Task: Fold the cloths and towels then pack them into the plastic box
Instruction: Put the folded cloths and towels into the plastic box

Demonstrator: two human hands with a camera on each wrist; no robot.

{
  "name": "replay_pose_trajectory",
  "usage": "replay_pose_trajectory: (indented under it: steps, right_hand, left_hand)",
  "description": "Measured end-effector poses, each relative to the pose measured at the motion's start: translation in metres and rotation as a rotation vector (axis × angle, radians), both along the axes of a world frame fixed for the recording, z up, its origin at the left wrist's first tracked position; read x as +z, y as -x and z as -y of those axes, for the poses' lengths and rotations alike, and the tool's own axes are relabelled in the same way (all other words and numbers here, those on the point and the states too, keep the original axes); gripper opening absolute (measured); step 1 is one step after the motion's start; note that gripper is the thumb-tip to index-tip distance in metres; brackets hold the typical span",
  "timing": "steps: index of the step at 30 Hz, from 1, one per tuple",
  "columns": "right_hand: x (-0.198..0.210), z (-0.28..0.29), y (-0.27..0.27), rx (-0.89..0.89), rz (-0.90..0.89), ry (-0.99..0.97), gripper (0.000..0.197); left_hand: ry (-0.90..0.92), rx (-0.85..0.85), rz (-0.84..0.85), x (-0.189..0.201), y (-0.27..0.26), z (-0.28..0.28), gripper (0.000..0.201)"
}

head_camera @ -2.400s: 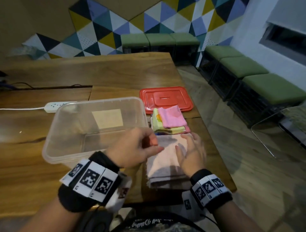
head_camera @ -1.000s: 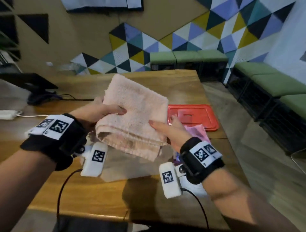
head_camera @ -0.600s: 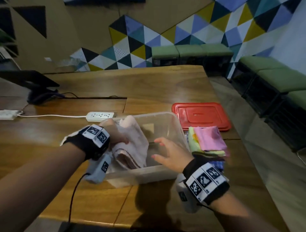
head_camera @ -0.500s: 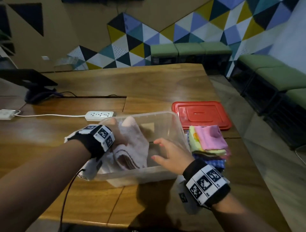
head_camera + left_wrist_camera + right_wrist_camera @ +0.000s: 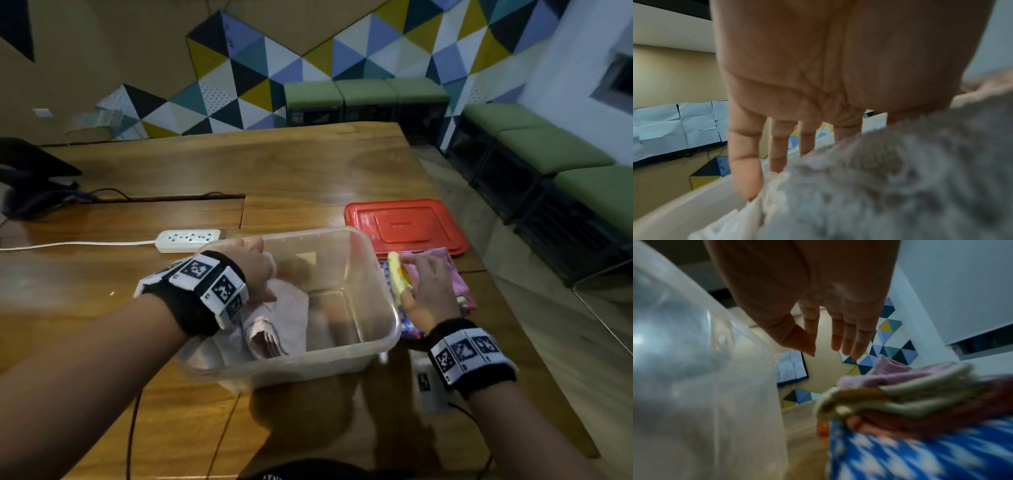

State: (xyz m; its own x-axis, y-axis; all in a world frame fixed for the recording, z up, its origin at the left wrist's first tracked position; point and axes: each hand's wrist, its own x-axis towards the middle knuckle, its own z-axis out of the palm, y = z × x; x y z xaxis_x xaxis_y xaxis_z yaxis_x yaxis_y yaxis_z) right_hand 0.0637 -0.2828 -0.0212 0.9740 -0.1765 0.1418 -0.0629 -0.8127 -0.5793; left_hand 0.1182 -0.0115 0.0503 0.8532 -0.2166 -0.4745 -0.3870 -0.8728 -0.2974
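A clear plastic box [image 5: 383, 346] stands on the wooden table. A folded pale pink towel [image 5: 287, 318] lies in its left half. My left hand [image 5: 258, 269] is inside the box with straight fingers [image 5: 777, 146] pressed on the towel [image 5: 890, 178] beside the box wall. Right of the box is a stack of folded cloths: pink [image 5: 450, 274] on top, yellow-green [image 5: 397, 274] under it, blue patterned [image 5: 409, 325] at the bottom. My right hand [image 5: 426, 286] rests on that stack. In the right wrist view its fingers [image 5: 846, 337] are straight, just over the cloths [image 5: 910, 394].
A red lid [image 5: 406, 228] lies flat behind the stack. A white power strip [image 5: 188, 240] with its cable lies behind the box on the left. A dark device [image 5: 30, 185] sits at far left. Green benches [image 5: 555, 147] line the walls. The table edge runs close on the right.
Both hands lifted the pink towel and carried it into the box. The left hand has pushed it lower; the right hand has moved from the box to the cloth stack.
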Motion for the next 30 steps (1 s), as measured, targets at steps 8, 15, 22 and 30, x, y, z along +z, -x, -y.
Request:
replay_pose_trajectory:
  steps: [8, 15, 22, 30]
  right_hand:
    - [-0.057, 0.009, -0.005, 0.117, -0.421, 0.651, 0.122]
    - [-0.065, 0.011, -0.029, 0.225, -0.522, 0.868, 0.095]
    - [-0.050, 0.022, -0.028, 0.238, -0.316, 0.642, 0.072]
    - [-0.006, 0.041, -0.031, -0.234, -0.044, -0.074, 0.051]
  left_hand:
    - [0.006, 0.022, -0.021, 0.001, -0.001, 0.008, 0.058]
    - [0.063, 0.111, -0.057, 0.005, 0.000, 0.009, 0.053]
    - [0.096, 0.157, -0.050, 0.005, 0.000, 0.011, 0.052]
    - [0.155, 0.195, -0.045, 0.006, 0.001, 0.012, 0.047]
